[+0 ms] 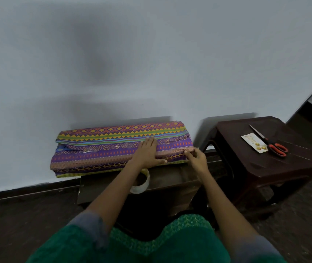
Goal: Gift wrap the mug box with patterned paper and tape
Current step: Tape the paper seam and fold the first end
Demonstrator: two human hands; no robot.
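The mug box [98, 149], long and wrapped in bright patterned paper of purple, orange and green bands, lies against the wall on a low dark stool [162, 179]. Clear tape strips shine along the paper's seam. My left hand [147, 152] lies flat on the box top, fingers straight, pressing the paper down. My right hand [196, 158] pinches the paper at the box's right front corner. A roll of clear tape [141, 182] hangs around my left wrist, just below the box's front edge.
A dark wooden side table [261, 162] stands to the right, carrying red-handled scissors [270, 145] and a small white card with gold ornaments [253, 144]. The pale wall rises directly behind the box. Dark floor lies left and right. My green-clad knees fill the bottom.
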